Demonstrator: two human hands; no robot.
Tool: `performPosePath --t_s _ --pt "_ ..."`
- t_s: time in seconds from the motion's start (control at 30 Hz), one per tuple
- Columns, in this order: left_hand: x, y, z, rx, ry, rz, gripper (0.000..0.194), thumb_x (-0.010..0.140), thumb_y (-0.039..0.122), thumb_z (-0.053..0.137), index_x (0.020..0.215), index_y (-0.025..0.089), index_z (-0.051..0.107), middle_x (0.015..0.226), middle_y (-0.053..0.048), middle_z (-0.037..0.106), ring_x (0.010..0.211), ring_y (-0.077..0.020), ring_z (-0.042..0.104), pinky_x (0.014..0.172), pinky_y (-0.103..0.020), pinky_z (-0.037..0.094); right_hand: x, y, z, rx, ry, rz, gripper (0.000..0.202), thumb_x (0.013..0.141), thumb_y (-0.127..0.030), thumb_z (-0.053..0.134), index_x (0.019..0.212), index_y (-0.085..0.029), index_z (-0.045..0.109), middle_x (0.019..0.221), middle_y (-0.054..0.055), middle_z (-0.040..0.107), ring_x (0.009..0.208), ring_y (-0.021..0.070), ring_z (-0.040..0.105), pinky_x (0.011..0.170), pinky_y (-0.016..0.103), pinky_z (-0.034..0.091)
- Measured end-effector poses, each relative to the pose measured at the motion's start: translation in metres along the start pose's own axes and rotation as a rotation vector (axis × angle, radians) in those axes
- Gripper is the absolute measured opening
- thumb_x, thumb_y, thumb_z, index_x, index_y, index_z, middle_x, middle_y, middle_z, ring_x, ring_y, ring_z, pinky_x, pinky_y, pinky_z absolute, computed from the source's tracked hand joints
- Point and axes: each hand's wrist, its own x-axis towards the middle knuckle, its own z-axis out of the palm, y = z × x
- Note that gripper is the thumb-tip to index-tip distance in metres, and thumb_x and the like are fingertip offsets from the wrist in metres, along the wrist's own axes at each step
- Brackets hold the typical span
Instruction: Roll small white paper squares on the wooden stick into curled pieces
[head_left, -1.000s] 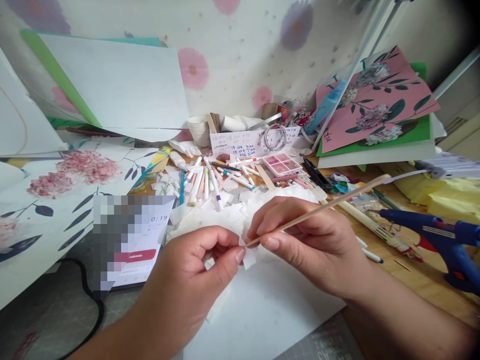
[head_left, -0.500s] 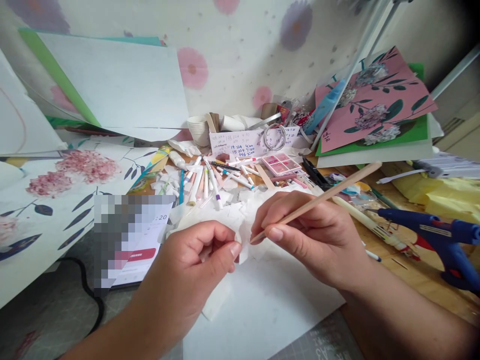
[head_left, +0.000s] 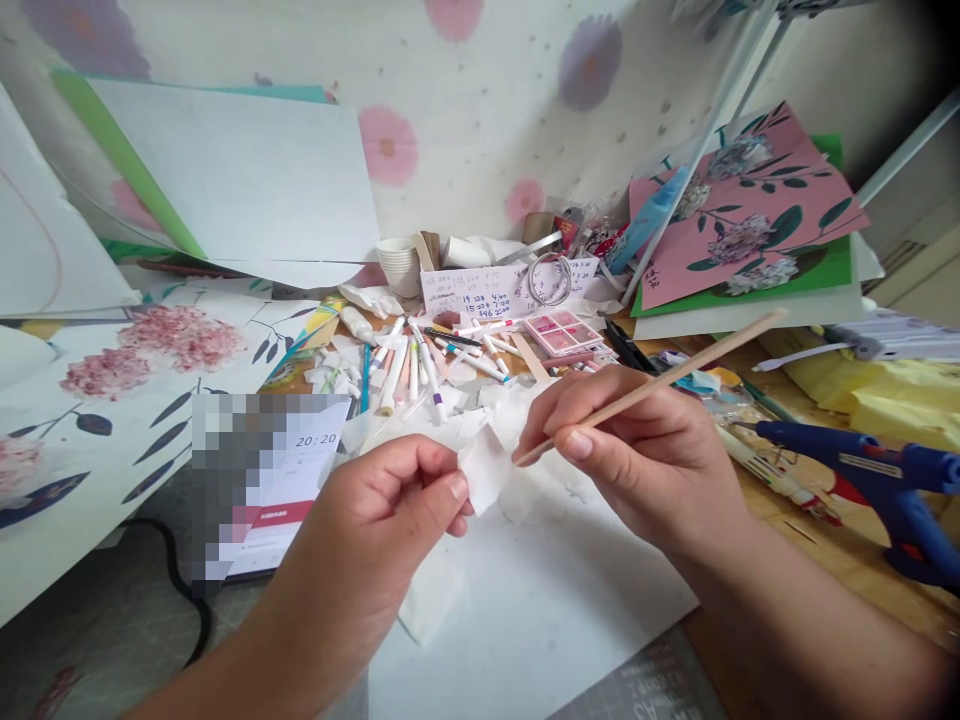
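Note:
Between thumb and fingers, my left hand (head_left: 401, 525) pinches a small piece of white paper (head_left: 484, 468), whose free part points to the right. My right hand (head_left: 630, 455) grips a thin wooden stick (head_left: 675, 372) like a pen. The stick slants up to the right, and its lower tip is close to the paper's right edge; whether they touch I cannot tell. Below both hands lies a large white sheet (head_left: 525, 620). Loose scraps of white tissue-like paper (head_left: 420, 600) rest on it, partly behind my hands.
Several markers (head_left: 420, 365) lie scattered behind the hands, with a pink palette (head_left: 562, 332) beside them. A phone (head_left: 289, 490) stands left. At right is a blue glue gun (head_left: 862, 460). Pink flower artwork (head_left: 180, 335) lies at far left; a pink picture (head_left: 750, 210) leans at back right.
My hands have moved slightly apart, the right one shifting right with the stick. More of the white paper piece now shows between them.

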Motion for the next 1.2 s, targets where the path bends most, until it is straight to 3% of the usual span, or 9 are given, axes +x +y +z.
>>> performPosePath --t_s 0.13,0.23,0.53,0.77,1.0,1.07,1.2 --pt "-0.002 0.007 0.000 0.164 0.020 0.040 0.016 0.078 0.030 0.064 0.063 0.025 0.063 0.056 0.005 0.057 0.054 -0.0144 0.050 0.051 -0.024 0.039 -0.002 -0.008 0.007 -0.129 -0.061 -0.021 0.005 0.088 -0.013 0.069 0.089 -0.017 0.070 0.090 0.006 0.072 0.090 0.0183 0.070 0.081 0.033 0.058" --pt "-0.003 0.012 0.002 0.260 0.044 0.092 0.014 0.078 0.032 0.064 0.065 0.025 0.064 0.060 0.003 0.061 0.057 -0.0160 0.054 0.054 -0.026 0.041 -0.002 -0.013 0.013 -0.268 -0.112 -0.067 0.006 0.087 -0.013 0.070 0.089 -0.018 0.069 0.096 0.007 0.072 0.094 0.0182 0.070 0.083 0.031 0.058" --pt "-0.003 0.010 0.002 0.233 0.081 0.104 0.014 0.076 0.028 0.065 0.063 0.025 0.061 0.058 0.005 0.060 0.056 -0.0151 0.053 0.053 -0.026 0.039 0.000 -0.012 0.016 -0.378 -0.059 -0.145 0.010 0.086 -0.006 0.068 0.090 -0.015 0.070 0.087 0.006 0.073 0.086 0.0168 0.070 0.079 0.030 0.058" --pt "-0.004 0.001 -0.001 -0.070 0.054 -0.002 0.020 0.084 0.031 0.065 0.065 0.025 0.062 0.061 0.007 0.058 0.062 -0.0129 0.051 0.058 -0.023 0.039 0.001 -0.005 0.005 -0.317 0.006 -0.105 0.012 0.087 -0.009 0.066 0.085 -0.020 0.071 0.081 0.003 0.073 0.083 0.0184 0.070 0.079 0.035 0.057" --pt "-0.002 0.009 0.002 -0.279 0.087 -0.038 0.020 0.086 0.022 0.063 0.066 0.023 0.066 0.063 0.006 0.064 0.067 -0.0129 0.054 0.067 -0.025 0.042 0.005 0.001 -0.010 -0.153 -0.002 -0.051 0.013 0.087 -0.008 0.067 0.084 -0.020 0.070 0.080 0.003 0.072 0.080 0.0183 0.068 0.073 0.036 0.056" --pt "-0.002 0.011 0.002 -0.294 0.095 -0.059 0.021 0.085 0.022 0.064 0.065 0.023 0.066 0.061 0.006 0.064 0.066 -0.0127 0.054 0.066 -0.024 0.042 0.008 0.001 -0.021 -0.244 -0.077 -0.012 0.010 0.088 -0.013 0.066 0.082 -0.020 0.069 0.077 0.002 0.071 0.078 0.0181 0.068 0.071 0.035 0.056" --pt "-0.001 0.012 0.003 -0.296 0.088 -0.082 0.020 0.083 0.020 0.065 0.063 0.022 0.068 0.060 0.005 0.064 0.065 -0.0123 0.056 0.064 -0.023 0.044 0.013 0.002 -0.046 -0.666 -0.219 0.109 0.013 0.088 -0.019 0.066 0.075 -0.019 0.067 0.075 0.003 0.070 0.072 0.0178 0.066 0.064 0.031 0.051"
